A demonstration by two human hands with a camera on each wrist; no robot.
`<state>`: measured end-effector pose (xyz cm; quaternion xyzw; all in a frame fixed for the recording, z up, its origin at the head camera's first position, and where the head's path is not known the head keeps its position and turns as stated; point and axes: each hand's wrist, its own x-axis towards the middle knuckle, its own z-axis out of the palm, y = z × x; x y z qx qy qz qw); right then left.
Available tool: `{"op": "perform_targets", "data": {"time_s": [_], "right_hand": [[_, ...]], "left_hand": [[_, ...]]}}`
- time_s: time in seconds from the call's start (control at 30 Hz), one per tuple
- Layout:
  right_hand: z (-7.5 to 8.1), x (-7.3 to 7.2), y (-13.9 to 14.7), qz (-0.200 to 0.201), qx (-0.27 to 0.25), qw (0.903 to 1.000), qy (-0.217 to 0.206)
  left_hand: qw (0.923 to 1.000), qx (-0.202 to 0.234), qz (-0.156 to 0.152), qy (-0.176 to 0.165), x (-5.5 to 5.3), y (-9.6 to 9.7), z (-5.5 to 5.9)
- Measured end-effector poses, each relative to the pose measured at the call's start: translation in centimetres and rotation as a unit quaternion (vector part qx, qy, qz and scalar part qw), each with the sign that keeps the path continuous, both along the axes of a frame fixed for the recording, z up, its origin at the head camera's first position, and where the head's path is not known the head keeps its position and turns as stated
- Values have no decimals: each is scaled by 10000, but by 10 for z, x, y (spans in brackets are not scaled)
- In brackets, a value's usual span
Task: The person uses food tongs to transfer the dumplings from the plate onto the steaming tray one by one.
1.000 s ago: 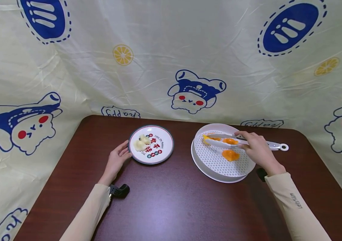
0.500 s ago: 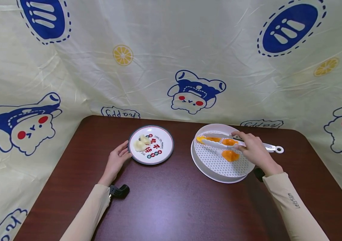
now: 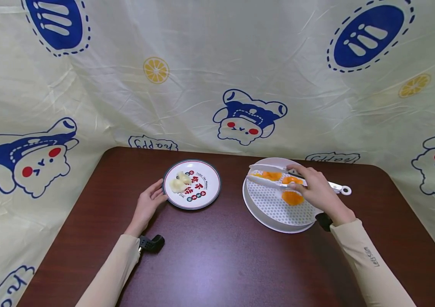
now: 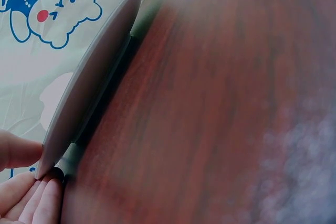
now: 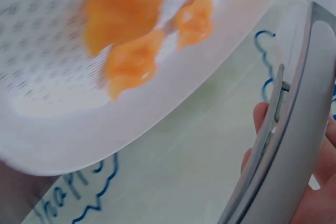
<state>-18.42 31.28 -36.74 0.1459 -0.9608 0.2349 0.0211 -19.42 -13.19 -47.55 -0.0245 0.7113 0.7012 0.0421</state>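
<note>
My left hand [image 3: 149, 204] pinches the left rim of a white plate [image 3: 209, 179] with red lettering, thumb above and fingers beneath. Two or so pale, dumpling-like pieces [image 3: 179, 184] lie on its left half. My right hand [image 3: 322, 194] grips metal tongs [image 3: 267, 183] by the middle. The arms of the tongs stand apart over the back left of a white steamer basket [image 3: 267, 209] with a perforated floor. On that floor are several orange, dumpling-like pieces [image 3: 292, 198], one of them between the tong arms. The right wrist view shows the orange pieces [image 5: 126, 3] close up.
Beneath the basket a white round base [image 3: 253, 218] juts out at the front left. Both stand near the back right of a dark brown table [image 3: 209, 264]. A printed curtain [image 3: 186, 111] hangs right behind the table's back edge.
The tongs have moved left with my right hand, and their arms have spread apart. The yellow-orange piece at their tips was set down on the basket's floor. My left hand stays at the plate.
</note>
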Motion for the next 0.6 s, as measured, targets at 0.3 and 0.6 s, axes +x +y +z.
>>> {"op": "perform_targets", "data": {"time_s": [0.3, 0.6], "right_hand": [[3, -3, -46, 536, -113, 9983, 197], [0, -10, -100, 955, -107, 9950, 265]], "left_hand": [[10000, 22, 0, -9, -1, 0, 0], [10000, 4, 6, 42, -2, 0, -1]]}}
